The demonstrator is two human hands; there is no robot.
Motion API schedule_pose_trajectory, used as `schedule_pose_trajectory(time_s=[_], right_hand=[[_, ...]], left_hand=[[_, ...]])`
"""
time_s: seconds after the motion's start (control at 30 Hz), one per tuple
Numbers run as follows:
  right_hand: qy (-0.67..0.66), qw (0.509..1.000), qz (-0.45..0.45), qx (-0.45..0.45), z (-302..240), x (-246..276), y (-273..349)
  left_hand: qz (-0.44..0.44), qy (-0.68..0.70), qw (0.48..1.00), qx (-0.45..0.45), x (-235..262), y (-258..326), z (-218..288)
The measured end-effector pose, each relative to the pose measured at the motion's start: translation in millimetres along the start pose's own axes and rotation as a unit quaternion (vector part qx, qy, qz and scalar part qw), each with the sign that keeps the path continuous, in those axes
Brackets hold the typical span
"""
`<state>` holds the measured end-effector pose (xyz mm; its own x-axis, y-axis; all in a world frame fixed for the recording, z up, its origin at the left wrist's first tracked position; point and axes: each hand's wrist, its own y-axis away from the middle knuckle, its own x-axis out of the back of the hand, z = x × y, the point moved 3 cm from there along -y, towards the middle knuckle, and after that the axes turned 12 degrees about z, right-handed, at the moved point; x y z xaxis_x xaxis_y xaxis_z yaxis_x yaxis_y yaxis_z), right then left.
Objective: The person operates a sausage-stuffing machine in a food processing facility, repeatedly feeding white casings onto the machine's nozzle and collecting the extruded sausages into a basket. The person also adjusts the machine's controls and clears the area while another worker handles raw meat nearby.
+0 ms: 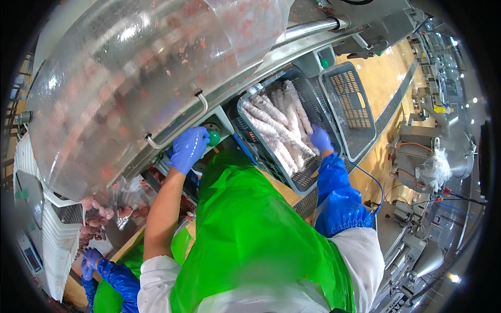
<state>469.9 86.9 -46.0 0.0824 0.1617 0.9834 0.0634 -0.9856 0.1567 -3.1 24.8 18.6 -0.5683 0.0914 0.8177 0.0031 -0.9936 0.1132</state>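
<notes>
My left hand (pixel 189 149), in a violet-blue glove, is at the edge of the large machine, right beside a green ball knob (pixel 214 137). Its fingers look curled, though what they close on is hidden. Shirred sausage casings (pixel 279 122), long white wrinkled sticks, lie piled in a grey plastic basket (pixel 266 163). At the right side of this pile, my right hand (pixel 320 140) reaches into the basket, gloved the same way and with a blue sleeve on the forearm. It touches or nearly touches the casings; its fingertips are too indistinct to read.
A second grey basket (pixel 360 136) adjoins the first on the right. The machine's clear, meat-spattered cover (pixel 141 78) arches overhead on the left. White stacked trays (pixel 57 245) and pink sausages (pixel 96 211) are at lower left, near a co-worker's gloved hands (pixel 90 262). A blue cable (pixel 380 183) hangs on the right.
</notes>
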Motion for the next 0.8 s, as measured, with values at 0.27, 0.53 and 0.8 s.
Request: schedule_pose_trajectory(time_s=[0.27,0.53,0.8], right_hand=[[-0.099,0.982,-0.008,-0.16,50.7,-96.8,108.3],[-0.072,0.979,-0.079,-0.173,96.6,-140.8,70.3],[-0.169,0.972,-0.077,-0.142,-17.6,-113.5,39.3]], left_hand=[[0.021,-0.026,0.999,-0.02,4.6,1.3,-2.5],[0.028,-0.049,0.998,0.015,6.7,0.1,0.7],[-0.003,-0.048,0.997,0.063,9.8,-0.9,7.5]])
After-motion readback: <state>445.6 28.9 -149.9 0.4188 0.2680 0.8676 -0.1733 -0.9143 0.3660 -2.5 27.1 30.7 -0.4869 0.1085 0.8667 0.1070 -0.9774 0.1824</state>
